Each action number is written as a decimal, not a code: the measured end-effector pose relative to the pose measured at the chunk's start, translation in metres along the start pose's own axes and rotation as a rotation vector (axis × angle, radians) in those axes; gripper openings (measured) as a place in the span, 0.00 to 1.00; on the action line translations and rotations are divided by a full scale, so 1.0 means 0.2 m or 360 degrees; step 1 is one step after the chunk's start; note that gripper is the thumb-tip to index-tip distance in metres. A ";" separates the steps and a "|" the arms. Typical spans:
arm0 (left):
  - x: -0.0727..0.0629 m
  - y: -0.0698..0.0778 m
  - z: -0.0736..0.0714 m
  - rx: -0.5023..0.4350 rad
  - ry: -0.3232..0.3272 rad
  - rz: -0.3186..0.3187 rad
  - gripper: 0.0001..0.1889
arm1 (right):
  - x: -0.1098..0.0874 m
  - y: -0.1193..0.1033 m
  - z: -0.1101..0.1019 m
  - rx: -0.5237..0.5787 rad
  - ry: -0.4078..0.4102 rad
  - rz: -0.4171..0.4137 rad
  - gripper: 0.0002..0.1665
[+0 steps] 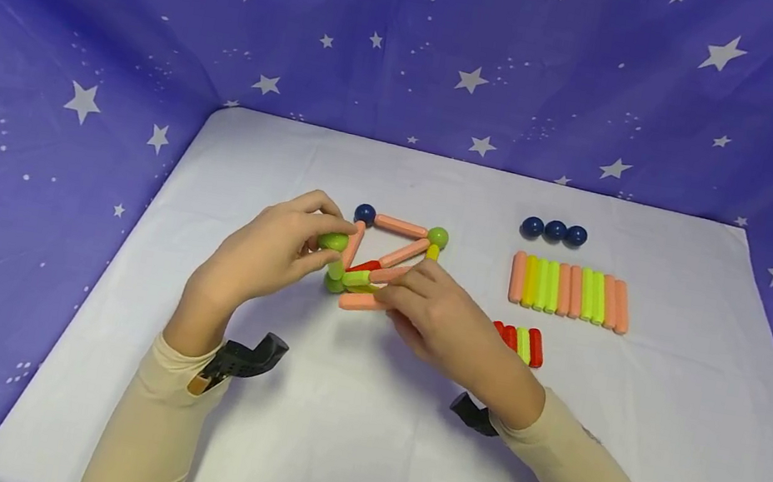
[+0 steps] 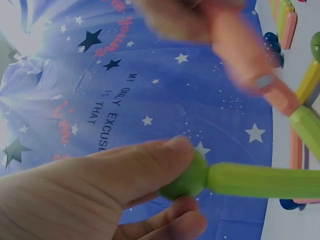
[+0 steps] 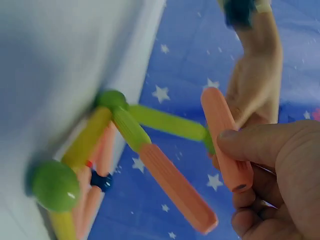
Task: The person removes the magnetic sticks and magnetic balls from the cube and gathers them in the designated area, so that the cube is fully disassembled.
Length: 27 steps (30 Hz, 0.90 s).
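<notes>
My left hand (image 1: 272, 244) pinches a green ball (image 2: 187, 182) between thumb and fingers. From that ball a yellow-green building stick (image 2: 260, 181) rises off a lower green ball (image 3: 112, 99). A salmon building stick (image 3: 225, 145) with a dark end spot is pinched in my right hand (image 1: 446, 318), apart from the frame. Another salmon stick (image 3: 177, 187) extends from a short yellow-green stick (image 3: 131, 129) at the lower ball. The frame of sticks on the table also has a blue ball (image 1: 364, 214) and a green ball (image 1: 438, 237) at its far corners.
Three dark blue balls (image 1: 555, 231) stand in a row at the back right. In front lies a row of salmon, yellow and yellow-green sticks (image 1: 564, 289). Shorter red and yellow-green sticks (image 1: 524, 345) are partly behind my right hand. A starry blue cloth (image 1: 435, 30) surrounds the white table (image 1: 340, 436).
</notes>
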State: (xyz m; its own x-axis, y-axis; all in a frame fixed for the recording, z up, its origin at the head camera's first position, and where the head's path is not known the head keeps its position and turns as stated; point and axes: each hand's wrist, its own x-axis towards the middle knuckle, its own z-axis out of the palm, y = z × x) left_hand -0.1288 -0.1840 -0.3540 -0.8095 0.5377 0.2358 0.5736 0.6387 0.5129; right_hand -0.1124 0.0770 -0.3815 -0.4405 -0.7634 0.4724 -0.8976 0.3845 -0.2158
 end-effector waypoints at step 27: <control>0.01 0.01 0.01 0.0077 0.0012 -0.0092 0.21 | -0.92 0.49 -0.30 -0.0306 0.0376 0.1267 0.16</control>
State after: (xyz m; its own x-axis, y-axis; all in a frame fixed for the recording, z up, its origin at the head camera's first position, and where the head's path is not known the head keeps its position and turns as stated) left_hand -0.1299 -0.1806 -0.3545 -0.8422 0.4953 0.2131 0.5312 0.6945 0.4853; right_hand -0.1193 0.2865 -0.4374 -0.9049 -0.1077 0.4118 -0.2935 0.8586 -0.4203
